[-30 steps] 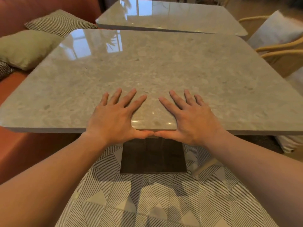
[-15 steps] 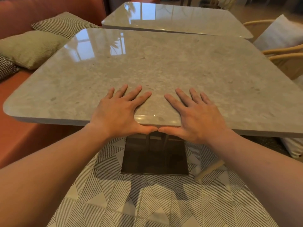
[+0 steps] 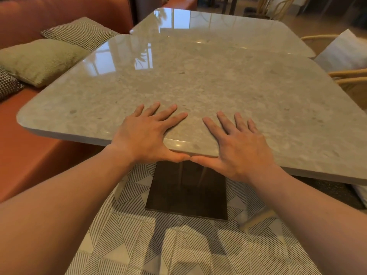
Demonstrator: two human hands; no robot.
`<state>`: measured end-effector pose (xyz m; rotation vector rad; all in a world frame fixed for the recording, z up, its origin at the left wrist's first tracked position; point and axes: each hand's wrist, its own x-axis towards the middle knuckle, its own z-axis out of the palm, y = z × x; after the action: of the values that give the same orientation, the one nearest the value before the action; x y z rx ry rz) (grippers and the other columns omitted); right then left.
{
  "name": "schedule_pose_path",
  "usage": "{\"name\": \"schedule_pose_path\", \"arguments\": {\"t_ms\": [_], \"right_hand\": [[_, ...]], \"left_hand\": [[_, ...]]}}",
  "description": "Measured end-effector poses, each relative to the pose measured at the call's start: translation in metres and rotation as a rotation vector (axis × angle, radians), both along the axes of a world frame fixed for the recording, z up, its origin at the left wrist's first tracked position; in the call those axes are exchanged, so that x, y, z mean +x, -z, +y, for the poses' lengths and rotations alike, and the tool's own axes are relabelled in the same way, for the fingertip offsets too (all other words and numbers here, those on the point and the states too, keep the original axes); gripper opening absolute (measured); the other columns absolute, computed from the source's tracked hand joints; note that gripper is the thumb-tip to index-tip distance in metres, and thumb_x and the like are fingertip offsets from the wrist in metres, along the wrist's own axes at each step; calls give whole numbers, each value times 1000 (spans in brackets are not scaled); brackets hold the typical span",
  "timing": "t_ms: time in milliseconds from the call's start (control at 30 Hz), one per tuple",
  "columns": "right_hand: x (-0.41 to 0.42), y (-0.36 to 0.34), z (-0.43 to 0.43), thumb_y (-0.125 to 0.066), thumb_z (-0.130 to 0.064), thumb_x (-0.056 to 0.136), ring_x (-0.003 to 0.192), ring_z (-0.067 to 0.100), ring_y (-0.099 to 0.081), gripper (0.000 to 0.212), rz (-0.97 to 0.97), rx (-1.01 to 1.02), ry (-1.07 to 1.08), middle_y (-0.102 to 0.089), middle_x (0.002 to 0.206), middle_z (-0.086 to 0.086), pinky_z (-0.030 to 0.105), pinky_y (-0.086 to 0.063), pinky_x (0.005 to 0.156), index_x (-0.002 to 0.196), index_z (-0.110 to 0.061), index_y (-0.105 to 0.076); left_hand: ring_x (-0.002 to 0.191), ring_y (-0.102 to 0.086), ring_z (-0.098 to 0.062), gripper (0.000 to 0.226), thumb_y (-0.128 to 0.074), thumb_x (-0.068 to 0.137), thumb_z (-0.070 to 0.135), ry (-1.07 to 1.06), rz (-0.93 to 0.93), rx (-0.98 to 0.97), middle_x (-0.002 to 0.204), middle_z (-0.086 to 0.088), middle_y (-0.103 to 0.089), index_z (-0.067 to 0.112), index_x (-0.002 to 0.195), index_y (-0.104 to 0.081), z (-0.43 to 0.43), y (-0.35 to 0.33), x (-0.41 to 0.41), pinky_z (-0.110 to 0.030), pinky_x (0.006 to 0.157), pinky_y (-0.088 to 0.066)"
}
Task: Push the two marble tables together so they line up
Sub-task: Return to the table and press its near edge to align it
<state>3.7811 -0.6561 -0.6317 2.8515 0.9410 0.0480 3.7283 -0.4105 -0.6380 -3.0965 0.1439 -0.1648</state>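
The near marble table [image 3: 198,86] fills the middle of the head view, its grey top glossy. My left hand [image 3: 145,133] and my right hand [image 3: 238,143] lie side by side on its near edge, fingers spread flat on top. Both thumbs hook along the edge and touch tip to tip. The far marble table [image 3: 228,30] stands just behind, and its near edge meets the near table's far edge with no gap visible. The far table sits at a slight angle and further right. The near table's dark square base [image 3: 186,195] rests on the floor below my hands.
An orange bench sofa [image 3: 29,155] runs along the left with a green cushion [image 3: 39,60] and a checked cushion [image 3: 79,32]. Rattan chairs [image 3: 353,84] and a white cushion [image 3: 343,50] crowd the right side. The floor has striped patterned tiles [image 3: 178,245].
The near table has slid away from me towards the far table, and the gap between the two tops has closed. My hands stayed on its near edge.
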Motion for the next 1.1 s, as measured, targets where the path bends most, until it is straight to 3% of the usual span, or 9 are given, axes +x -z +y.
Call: {"name": "schedule_pose_path", "arguments": {"t_ms": [167, 433, 733, 767, 833, 867, 933, 1033, 1100], "right_hand": [[3, 0, 4, 1, -106, 69, 163, 46, -18, 119, -8, 1, -4, -14, 180, 6, 64, -20, 130, 168, -40, -2], [3, 1, 3, -4, -104, 72, 161, 48, -23, 118, -42, 10, -25, -19, 178, 9, 66, -23, 128, 169, -36, -6], [2, -3, 0, -2, -104, 69, 163, 47, -15, 120, 47, 60, -15, -15, 180, 5, 65, -14, 130, 169, -38, -7], [1, -5, 0, -5, -104, 70, 165, 45, -11, 117, 85, 100, -26, -13, 180, 3, 64, -10, 131, 168, -40, -8], [-3, -17, -2, -25, -101, 74, 167, 31, -12, 107, 276, 381, -16, -16, 179, -5, 58, -8, 134, 166, -44, -22], [-5, -32, -3, -39, -94, 77, 165, 21, -20, 99, 389, 640, 4, -25, 176, -8, 53, -15, 134, 161, -43, -35], [-10, -66, -7, -63, -82, 80, 151, 5, -42, 80, 482, 1127, 34, -47, 162, -12, 39, -36, 127, 148, -40, -53], [-13, -133, -30, -62, -88, 75, 127, 0, -63, 85, 520, 1519, 38, -64, 139, -8, 26, -52, 110, 139, -32, -58], [-11, -179, -58, -55, -96, 68, 124, 11, -68, 101, 518, 1651, 37, -67, 129, -4, 32, -55, 108, 139, -23, -57]], "left_hand": [[170, -15, -27, 125, -12, 56, 113, 7, 7, -11, 181, 16, -9, 54, 166, 0, 5, 0, 3, -54, 135, -14], [168, -20, -27, 130, 1, 51, 115, 2, -21, -44, 180, 16, -15, 54, 166, -5, 1, -3, 1, -54, 134, -17], [168, -20, -27, 127, -4, 55, 116, -7, 34, -45, 180, 16, -17, 54, 166, -10, 1, -5, -2, -55, 136, -16], [168, -20, -25, 123, -7, 58, 116, -16, 47, -104, 179, 16, -20, 55, 165, -15, 0, -7, -3, -54, 136, -15], [164, -31, -20, 102, -34, 69, 108, -62, 9, -495, 173, 13, -37, 56, 157, -35, -13, -22, -8, -47, 135, -23], [159, -39, -15, 87, -52, 73, 95, -80, -57, -753, 167, 12, -48, 54, 149, -47, -24, -37, -9, -37, 131, -30], [148, -53, -5, 61, -67, 79, 71, -112, -223, -1121, 151, 16, -63, 49, 136, -62, -51, -72, -9, -19, 120, -40], [134, -66, -3, 40, -73, 83, 60, -153, -422, -1492, 135, 17, -73, 49, 122, -70, -98, -141, -7, -26, 111, -55], [139, -65, -12, 50, -81, 77, 67, -152, -452, -1683, 140, 14, -72, 48, 121, -70, -132, -185, -7, -34, 112, -55]]}}
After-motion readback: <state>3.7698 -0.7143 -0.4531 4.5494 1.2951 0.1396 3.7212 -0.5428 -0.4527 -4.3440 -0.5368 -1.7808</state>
